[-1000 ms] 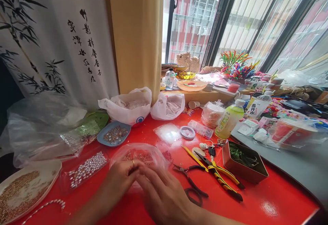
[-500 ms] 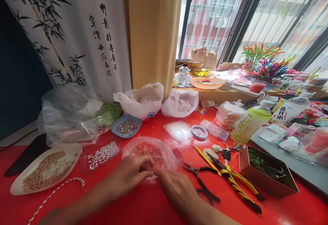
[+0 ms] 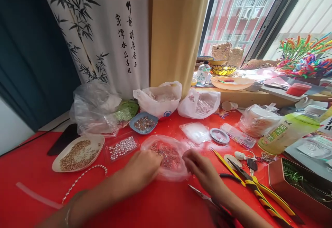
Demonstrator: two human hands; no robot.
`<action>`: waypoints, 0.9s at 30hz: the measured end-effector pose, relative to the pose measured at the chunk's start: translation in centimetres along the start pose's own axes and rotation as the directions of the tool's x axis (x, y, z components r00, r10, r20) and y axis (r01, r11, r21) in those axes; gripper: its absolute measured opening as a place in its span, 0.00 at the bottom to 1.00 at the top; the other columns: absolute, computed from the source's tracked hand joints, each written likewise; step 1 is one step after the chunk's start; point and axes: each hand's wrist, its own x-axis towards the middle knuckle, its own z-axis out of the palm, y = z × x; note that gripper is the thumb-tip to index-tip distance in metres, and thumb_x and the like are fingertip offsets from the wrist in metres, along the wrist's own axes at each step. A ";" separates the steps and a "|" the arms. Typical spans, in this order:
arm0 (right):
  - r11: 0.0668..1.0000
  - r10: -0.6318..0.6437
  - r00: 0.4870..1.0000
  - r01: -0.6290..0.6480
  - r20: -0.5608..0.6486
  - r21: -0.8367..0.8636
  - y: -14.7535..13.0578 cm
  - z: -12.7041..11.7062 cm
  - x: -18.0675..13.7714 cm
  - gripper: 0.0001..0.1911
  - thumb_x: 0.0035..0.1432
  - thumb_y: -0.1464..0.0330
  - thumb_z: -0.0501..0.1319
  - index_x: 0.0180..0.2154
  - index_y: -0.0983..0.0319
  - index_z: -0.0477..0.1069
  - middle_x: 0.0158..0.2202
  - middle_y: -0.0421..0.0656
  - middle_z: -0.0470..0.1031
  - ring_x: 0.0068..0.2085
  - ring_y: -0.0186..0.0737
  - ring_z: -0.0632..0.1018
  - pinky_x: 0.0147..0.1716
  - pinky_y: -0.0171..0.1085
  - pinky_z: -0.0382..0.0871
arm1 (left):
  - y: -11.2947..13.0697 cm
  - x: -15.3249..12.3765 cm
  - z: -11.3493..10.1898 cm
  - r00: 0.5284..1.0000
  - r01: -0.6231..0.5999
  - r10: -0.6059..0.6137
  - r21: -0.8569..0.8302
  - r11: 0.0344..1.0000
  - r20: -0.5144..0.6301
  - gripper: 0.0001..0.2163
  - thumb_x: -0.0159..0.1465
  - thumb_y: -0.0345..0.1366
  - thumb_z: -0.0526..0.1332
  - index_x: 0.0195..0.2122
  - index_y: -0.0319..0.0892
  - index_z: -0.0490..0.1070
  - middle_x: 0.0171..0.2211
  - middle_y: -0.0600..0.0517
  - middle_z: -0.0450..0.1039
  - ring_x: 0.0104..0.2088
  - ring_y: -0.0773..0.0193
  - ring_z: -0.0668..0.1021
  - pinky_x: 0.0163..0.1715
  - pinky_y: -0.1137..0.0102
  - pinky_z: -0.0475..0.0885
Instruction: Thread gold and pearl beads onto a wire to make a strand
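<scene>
My left hand (image 3: 142, 169) rests on the near left edge of a clear plastic bag of small pink beads (image 3: 167, 154) on the red table (image 3: 145, 207). Its fingers are curled into the bag's opening, and a ring shows on one finger. My right hand (image 3: 203, 171) sits at the bag's right edge with its fingers bent and pinched on the plastic. What the fingertips hold inside the bag is too small to make out.
A white dish of gold beads (image 3: 79, 149), a tray of pearl beads (image 3: 121, 147), a pearl strand (image 3: 83, 176) and a blue dish of beads (image 3: 143, 122) lie left. Pliers and cutters (image 3: 256, 186), a metal tin (image 3: 298, 183), a green bottle (image 3: 287, 131), thread spool (image 3: 219, 135) and bags (image 3: 159, 98) lie right and behind.
The view has swung left, so everything shifted right in the picture. My hands, close together over the bag before, are now apart at its left and right edges.
</scene>
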 end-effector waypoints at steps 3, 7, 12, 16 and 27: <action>0.978 0.110 0.973 -0.070 -0.203 0.196 0.8 -1.5 0.9 0.11 0.54 0.60 0.53 0.29 0.61 0.61 0.18 0.34 0.56 0.20 0.30 0.59 0.19 0.30 0.53 | 0.4 -0.6 0.9 0.992 -0.056 0.050 0.050 0.997 0.112 0.12 0.56 0.32 0.53 0.40 0.37 0.68 0.38 0.42 0.71 0.35 0.52 0.74 0.32 0.64 0.68; 0.920 0.196 0.889 -0.021 -0.414 0.391 1.0 -3.2 1.4 0.10 0.52 0.60 0.56 0.30 0.61 0.62 0.16 0.31 0.52 0.18 0.28 0.54 0.17 0.30 0.49 | 1.2 -0.4 2.9 0.980 -0.110 0.087 0.127 0.986 0.178 0.16 0.55 0.19 0.48 0.41 0.34 0.68 0.37 0.41 0.71 0.36 0.55 0.74 0.35 0.64 0.69; 0.839 0.201 0.815 0.143 -0.543 0.525 0.8 -4.4 1.8 0.09 0.49 0.64 0.60 0.30 0.62 0.64 0.15 0.31 0.52 0.17 0.26 0.53 0.15 0.28 0.48 | 1.2 1.4 4.8 0.999 0.022 -0.035 0.334 0.942 0.035 0.20 0.54 0.15 0.43 0.43 0.30 0.66 0.39 0.38 0.71 0.41 0.53 0.73 0.34 0.65 0.70; 0.843 0.173 0.785 0.195 -0.595 0.501 0.6 -4.5 1.9 0.07 0.49 0.65 0.60 0.29 0.62 0.65 0.19 0.34 0.62 0.19 0.27 0.61 0.19 0.28 0.57 | 0.0 2.4 5.2 0.999 0.039 -0.034 0.335 0.941 -0.022 0.22 0.53 0.16 0.47 0.51 0.27 0.59 0.49 0.34 0.64 0.48 0.52 0.69 0.38 0.65 0.70; 0.974 0.064 0.997 -0.053 0.041 -0.218 1.9 -0.6 0.6 0.08 0.57 0.65 0.49 0.28 0.60 0.60 0.28 0.42 0.73 0.27 0.38 0.74 0.27 0.36 0.65 | -0.1 2.1 5.1 0.992 -0.127 0.118 0.282 0.951 0.050 0.20 0.57 0.21 0.45 0.52 0.33 0.59 0.53 0.41 0.61 0.50 0.51 0.66 0.36 0.64 0.71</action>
